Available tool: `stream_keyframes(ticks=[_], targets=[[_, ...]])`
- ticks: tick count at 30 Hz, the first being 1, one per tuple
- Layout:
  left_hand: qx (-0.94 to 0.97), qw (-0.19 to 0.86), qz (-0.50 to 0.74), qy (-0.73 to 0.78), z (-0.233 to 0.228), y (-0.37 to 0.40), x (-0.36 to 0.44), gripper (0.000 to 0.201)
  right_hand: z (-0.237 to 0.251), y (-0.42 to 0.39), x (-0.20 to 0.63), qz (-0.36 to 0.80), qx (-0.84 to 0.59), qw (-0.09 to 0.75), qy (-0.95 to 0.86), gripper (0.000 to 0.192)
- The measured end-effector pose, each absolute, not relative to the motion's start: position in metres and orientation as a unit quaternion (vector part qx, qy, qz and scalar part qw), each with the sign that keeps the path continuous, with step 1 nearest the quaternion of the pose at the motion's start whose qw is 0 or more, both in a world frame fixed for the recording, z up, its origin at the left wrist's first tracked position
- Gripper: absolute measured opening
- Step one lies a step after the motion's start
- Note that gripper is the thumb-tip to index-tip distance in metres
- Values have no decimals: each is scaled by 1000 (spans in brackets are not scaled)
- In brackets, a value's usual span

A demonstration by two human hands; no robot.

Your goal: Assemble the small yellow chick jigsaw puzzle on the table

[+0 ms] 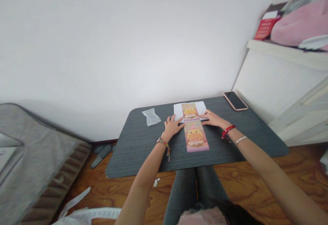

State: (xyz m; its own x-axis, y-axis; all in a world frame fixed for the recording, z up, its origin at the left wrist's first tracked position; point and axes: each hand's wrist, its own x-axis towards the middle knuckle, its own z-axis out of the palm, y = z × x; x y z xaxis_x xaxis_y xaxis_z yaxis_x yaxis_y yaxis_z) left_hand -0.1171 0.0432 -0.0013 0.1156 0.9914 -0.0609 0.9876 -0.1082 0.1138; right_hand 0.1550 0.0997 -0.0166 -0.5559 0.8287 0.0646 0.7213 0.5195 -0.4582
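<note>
A white sheet (178, 109) lies toward the back of the dark table, with a printed picture (190, 111) of a yellow cartoon figure down its middle. Just in front of it, almost edge to edge, is a separate picture card (196, 137) with a similar yellow figure and a pink border. My left hand (171, 126) rests with fingers spread at the sheet's left front corner, its thumb near the card's top edge. On the other side, my right hand (212, 118) has fingertips on the sheet's right front part, thumb and fingers apart beside the card's top right corner.
On the table (138, 149), a translucent packet (151, 117) lies left and a phone (235, 101) far right. A white cabinet (279, 78) stands at the right, holding a pink plush item (299, 23). Slippers (102, 155) and white strips (94, 213) are on the floor.
</note>
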Motion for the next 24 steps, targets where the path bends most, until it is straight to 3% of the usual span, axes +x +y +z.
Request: stream_keyframes(ticks=[24], targets=[[708, 49, 25, 704, -1, 36, -105, 55, -30, 109, 160, 187, -459, 150, -856, 53]])
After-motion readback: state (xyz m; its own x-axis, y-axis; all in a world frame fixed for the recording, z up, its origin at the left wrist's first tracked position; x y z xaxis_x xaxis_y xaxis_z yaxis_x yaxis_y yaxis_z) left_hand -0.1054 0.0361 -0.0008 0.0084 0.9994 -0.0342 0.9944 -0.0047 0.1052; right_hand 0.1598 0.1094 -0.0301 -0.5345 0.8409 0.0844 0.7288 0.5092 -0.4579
